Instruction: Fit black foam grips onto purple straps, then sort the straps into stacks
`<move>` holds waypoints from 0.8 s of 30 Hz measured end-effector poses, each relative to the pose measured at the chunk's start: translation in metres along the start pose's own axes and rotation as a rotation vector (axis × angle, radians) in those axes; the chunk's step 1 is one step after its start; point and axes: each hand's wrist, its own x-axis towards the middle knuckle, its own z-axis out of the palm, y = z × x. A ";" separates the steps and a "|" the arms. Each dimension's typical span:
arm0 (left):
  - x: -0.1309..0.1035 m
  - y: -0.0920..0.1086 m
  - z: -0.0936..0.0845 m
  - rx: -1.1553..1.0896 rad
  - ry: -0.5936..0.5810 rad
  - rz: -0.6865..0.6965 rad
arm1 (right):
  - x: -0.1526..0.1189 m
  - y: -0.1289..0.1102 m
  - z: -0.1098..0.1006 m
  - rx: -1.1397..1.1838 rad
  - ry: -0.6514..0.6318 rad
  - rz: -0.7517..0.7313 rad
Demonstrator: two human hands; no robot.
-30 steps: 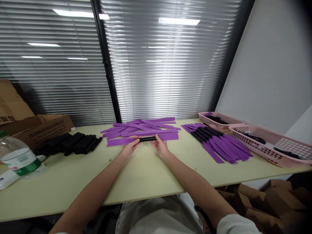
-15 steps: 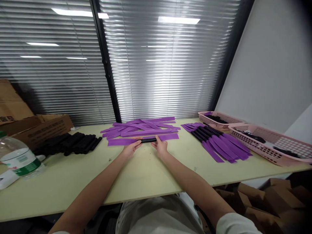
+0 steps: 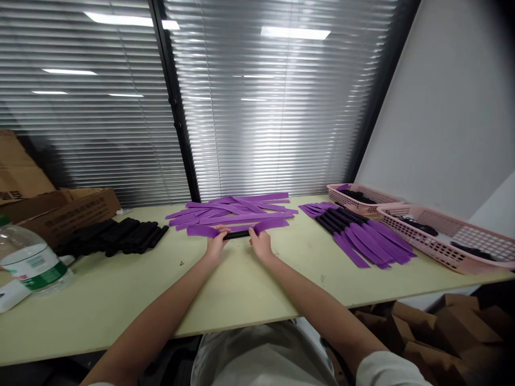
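Between my two hands lies a black ribbed tube (image 3: 238, 234), held level just above or on the table; I cannot tell which. A purple strap (image 3: 269, 224) sticks out past both of its ends. My left hand (image 3: 217, 240) pinches the tube's left end, and my right hand (image 3: 260, 241) grips the right end, thumb on top. Behind them is a loose pile of purple straps (image 3: 237, 206). To the right, several black tubes with purple straps through them (image 3: 348, 225) lie side by side. A stack of bare black tubes (image 3: 124, 236) rests on the left.
Two pink baskets (image 3: 442, 252) with black items stand at the right. On the left are an open cardboard box (image 3: 76, 209), a plastic bottle (image 3: 38, 262) and a white object (image 3: 12, 296). Brown cartons (image 3: 446, 327) sit below the table's right edge. Window blinds rise behind.
Both hands and the tube have shifted slightly left, the left hand turning more upright. The strap's ends now bend upward and its left end has drawn in toward the tube.
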 end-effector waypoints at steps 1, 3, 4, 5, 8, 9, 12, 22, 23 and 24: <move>0.000 -0.001 0.001 0.054 0.021 0.025 | -0.002 -0.002 -0.002 -0.021 0.003 -0.013; 0.001 -0.001 0.001 0.176 0.052 0.084 | -0.007 -0.007 -0.005 -0.132 -0.003 -0.058; 0.000 -0.001 0.001 0.240 0.059 0.113 | -0.010 -0.009 -0.006 -0.231 -0.015 -0.088; -0.001 0.000 0.000 0.302 0.060 0.138 | -0.013 -0.012 -0.007 -0.351 -0.032 -0.121; -0.003 0.002 0.000 0.469 0.052 0.175 | -0.018 -0.019 -0.005 -0.688 -0.097 -0.186; -0.004 0.003 0.000 0.516 0.049 0.178 | -0.019 -0.020 -0.005 -0.737 -0.111 -0.182; -0.006 0.001 0.002 0.635 0.034 0.183 | -0.020 -0.022 -0.004 -0.783 -0.123 -0.144; -0.009 -0.005 0.003 0.773 0.023 0.145 | -0.013 -0.020 -0.004 -0.801 -0.129 -0.126; -0.008 -0.005 0.003 0.767 0.024 0.143 | -0.013 -0.020 -0.003 -0.803 -0.135 -0.134; -0.007 -0.005 0.003 0.759 0.024 0.141 | -0.012 -0.019 -0.003 -0.805 -0.143 -0.142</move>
